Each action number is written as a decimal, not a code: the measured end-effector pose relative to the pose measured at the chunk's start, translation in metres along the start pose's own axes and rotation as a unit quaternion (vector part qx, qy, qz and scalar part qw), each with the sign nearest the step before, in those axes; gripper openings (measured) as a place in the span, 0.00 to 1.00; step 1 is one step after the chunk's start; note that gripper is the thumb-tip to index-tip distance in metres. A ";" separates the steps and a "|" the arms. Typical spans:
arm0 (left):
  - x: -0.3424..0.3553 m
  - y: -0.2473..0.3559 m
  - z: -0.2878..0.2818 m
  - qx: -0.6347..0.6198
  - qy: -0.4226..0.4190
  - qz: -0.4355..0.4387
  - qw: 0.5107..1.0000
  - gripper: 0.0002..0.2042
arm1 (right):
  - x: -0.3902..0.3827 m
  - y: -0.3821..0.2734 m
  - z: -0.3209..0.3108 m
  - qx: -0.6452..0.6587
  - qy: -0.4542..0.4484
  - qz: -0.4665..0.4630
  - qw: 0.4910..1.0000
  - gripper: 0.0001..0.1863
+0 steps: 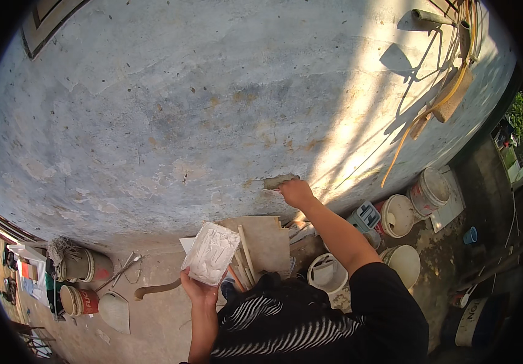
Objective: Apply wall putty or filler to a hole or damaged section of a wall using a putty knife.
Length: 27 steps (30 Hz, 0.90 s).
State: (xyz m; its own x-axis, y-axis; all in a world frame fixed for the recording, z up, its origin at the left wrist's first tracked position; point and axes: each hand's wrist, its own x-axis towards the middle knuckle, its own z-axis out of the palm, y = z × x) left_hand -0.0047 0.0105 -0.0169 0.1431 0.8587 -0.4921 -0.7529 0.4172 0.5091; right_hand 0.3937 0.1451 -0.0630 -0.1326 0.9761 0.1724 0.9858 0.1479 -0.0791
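My left hand (199, 290) grips a rectangular board (213, 252) from below. White paste, like filler or plaster, is spread in ridges over its face. At the wall (170, 109) my right hand (296, 193) is closed, its knuckles beside a rough grey-brown patch (278, 181) where the paint is gone. Whatever the right fingers hold is hidden or too small to make out. Pale blue paint, peeling and stained, covers the wall around the patch.
Several buckets stand to the right, among them a white bucket (327, 273) and a cream bucket (397, 216). A blue-grey plastic basket (364, 217) sits beside them. More buckets (79, 300) are at left, near a curved wooden handle (157, 288). Yellow hose (455, 88) hangs on the wall.
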 end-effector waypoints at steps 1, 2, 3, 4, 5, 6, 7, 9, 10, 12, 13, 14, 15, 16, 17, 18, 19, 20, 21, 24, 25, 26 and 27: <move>0.001 0.000 0.000 0.006 0.001 0.004 1.000 0.39 | 0.000 -0.004 0.001 0.007 0.005 0.009 1.000 0.09; 0.001 0.001 0.000 0.012 0.002 0.007 1.000 0.39 | 0.002 -0.007 0.001 0.015 0.010 0.018 1.000 0.09; 0.000 0.002 0.003 0.011 0.005 0.008 1.000 0.39 | 0.003 -0.002 -0.002 -0.008 -0.006 0.041 0.999 0.10; -0.005 0.006 0.007 0.009 0.019 0.015 1.000 0.39 | 0.003 -0.003 -0.011 -0.005 -0.010 0.032 0.999 0.10; -0.009 0.008 0.007 0.007 0.032 0.021 0.999 0.39 | 0.001 -0.003 -0.021 -0.008 -0.020 0.038 0.999 0.09; -0.011 0.009 0.003 0.005 0.036 0.023 0.999 0.39 | -0.002 -0.002 -0.032 -0.013 -0.028 0.049 0.998 0.09; -0.011 0.009 -0.002 0.000 0.030 0.027 0.999 0.39 | -0.005 0.001 -0.035 -0.013 -0.031 0.045 0.998 0.09; -0.011 0.009 -0.008 -0.005 0.025 0.028 0.999 0.39 | -0.014 0.005 -0.037 -0.004 0.006 0.076 0.997 0.10; -0.011 0.009 -0.010 -0.006 0.026 0.021 0.999 0.39 | -0.014 0.006 -0.030 -0.004 0.004 0.079 0.997 0.10; -0.010 0.008 -0.008 -0.004 0.026 0.012 1.000 0.39 | -0.005 -0.001 -0.006 -0.018 0.061 0.034 0.997 0.10; -0.009 0.008 -0.004 0.007 0.032 0.011 0.999 0.39 | -0.003 -0.004 0.001 -0.017 0.081 0.052 0.995 0.09; -0.009 0.007 0.001 0.018 0.037 0.010 0.999 0.39 | -0.008 0.002 0.003 -0.017 0.081 0.057 0.995 0.09; -0.010 0.009 0.002 0.018 0.040 0.013 0.999 0.39 | -0.008 0.001 -0.002 -0.003 0.056 0.056 0.997 0.09; -0.009 0.010 0.005 0.019 0.031 0.015 0.999 0.39 | -0.008 0.001 -0.011 0.008 0.031 0.057 0.998 0.09; -0.008 0.011 0.007 0.020 0.021 0.017 0.999 0.39 | -0.009 0.000 -0.019 0.008 0.032 0.057 0.998 0.09; -0.008 0.010 0.008 0.019 0.020 0.016 0.999 0.39 | -0.014 0.000 -0.030 0.041 0.039 0.076 0.996 0.09; -0.007 0.011 0.009 0.018 0.029 0.015 0.999 0.39 | -0.017 0.001 -0.036 0.073 0.045 0.095 0.992 0.08; -0.007 0.010 0.009 0.016 0.039 0.015 0.999 0.38 | -0.015 0.001 -0.030 0.071 0.045 0.095 0.992 0.08; -0.005 0.008 0.010 0.019 0.034 0.008 0.999 0.38 | -0.016 0.000 -0.022 0.081 0.083 0.113 0.987 0.08; -0.001 0.004 0.003 0.012 0.004 0.002 1.000 0.38 | -0.019 -0.002 -0.012 0.098 0.119 0.131 0.979 0.07; 0.000 0.004 0.002 0.007 -0.001 -0.003 1.000 0.38 | -0.022 0.000 -0.011 0.105 0.113 0.104 0.983 0.07; 0.000 0.004 0.001 0.002 -0.006 -0.007 1.000 0.38 | -0.025 0.002 -0.010 0.112 0.106 0.076 0.985 0.07; 0.001 0.004 0.002 0.001 -0.006 -0.007 1.000 0.38 | -0.025 0.004 -0.013 0.111 0.106 0.075 0.985 0.07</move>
State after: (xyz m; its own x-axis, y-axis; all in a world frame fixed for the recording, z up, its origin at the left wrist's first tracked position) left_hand -0.0065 0.0132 -0.0143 0.1612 0.8567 -0.4899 -0.7493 0.4293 0.5042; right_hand 0.4018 0.1194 -0.0544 0.0615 0.9375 0.3425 0.9430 0.0578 -0.3277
